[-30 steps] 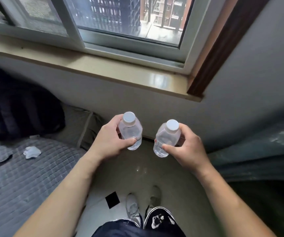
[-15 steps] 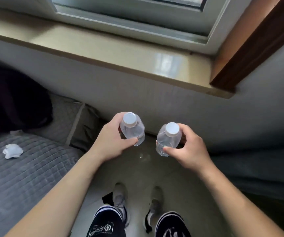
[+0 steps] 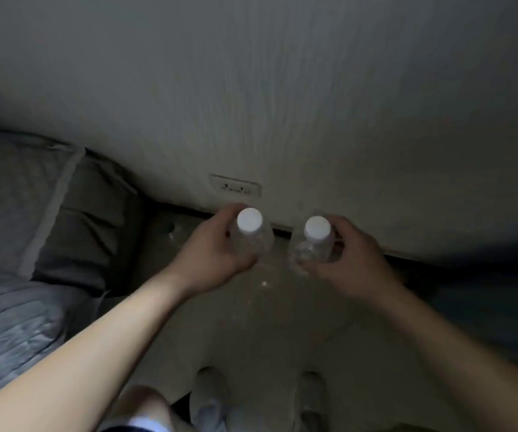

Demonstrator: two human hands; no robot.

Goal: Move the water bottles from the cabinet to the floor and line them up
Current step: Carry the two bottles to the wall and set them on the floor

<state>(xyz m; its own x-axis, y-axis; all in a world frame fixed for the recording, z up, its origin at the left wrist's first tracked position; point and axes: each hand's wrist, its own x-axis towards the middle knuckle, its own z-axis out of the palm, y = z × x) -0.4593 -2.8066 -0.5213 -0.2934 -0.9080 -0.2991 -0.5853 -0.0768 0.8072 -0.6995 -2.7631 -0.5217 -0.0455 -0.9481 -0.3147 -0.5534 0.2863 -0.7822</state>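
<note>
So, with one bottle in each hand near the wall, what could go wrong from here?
The left bottle and right bottle are close together; set down at once, one may knock the other over. The wall outlet sits low just behind them, so a leak might reach it.

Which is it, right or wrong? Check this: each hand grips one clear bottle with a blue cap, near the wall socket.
Wrong on colour: the head view shows white caps. The left hand grips the left bottle, the right hand the right bottle, both clear, near the wall socket.
</note>
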